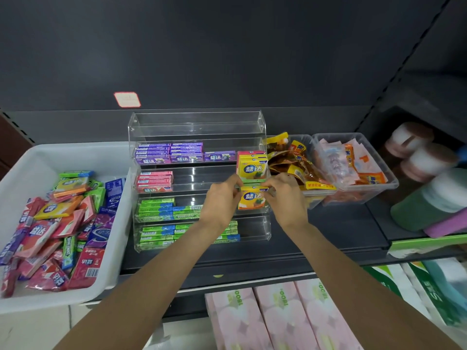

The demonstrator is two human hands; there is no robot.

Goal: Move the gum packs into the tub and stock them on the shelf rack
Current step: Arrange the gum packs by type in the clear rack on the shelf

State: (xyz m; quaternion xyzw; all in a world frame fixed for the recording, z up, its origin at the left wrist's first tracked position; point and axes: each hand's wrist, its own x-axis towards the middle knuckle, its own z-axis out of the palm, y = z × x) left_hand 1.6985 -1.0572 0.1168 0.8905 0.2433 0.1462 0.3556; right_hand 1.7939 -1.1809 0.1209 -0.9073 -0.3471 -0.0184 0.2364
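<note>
Two bare forearms reach up from the bottom edge toward a clear rack (197,127) on a dark shelf (328,231). The left hand (221,200) and the right hand (285,198) meet at the rack's right end, on its third tier from the top. Between them they pinch a yellow pack (251,198), the left fingertips on its left edge, the right fingertips on its right edge. The pack stands upright with its face to the camera, just below a stack of yellow packs (252,165) on the tier above.

Purple packs (169,152) fill the left and middle of the second tier. Pink packs (154,181) sit at the left of the next tier. Green packs (156,210) lie on the two lowest tiers. The top tier holds nothing.

To the left of the rack, a white tub (32,157) holds a loose heap of mixed packs (58,228), pink, purple, green, blue and yellow.

Right of the rack, two clear bins (386,178) hold snack sachets. Pink tissue boxes (278,319) lie on the shelf below.
</note>
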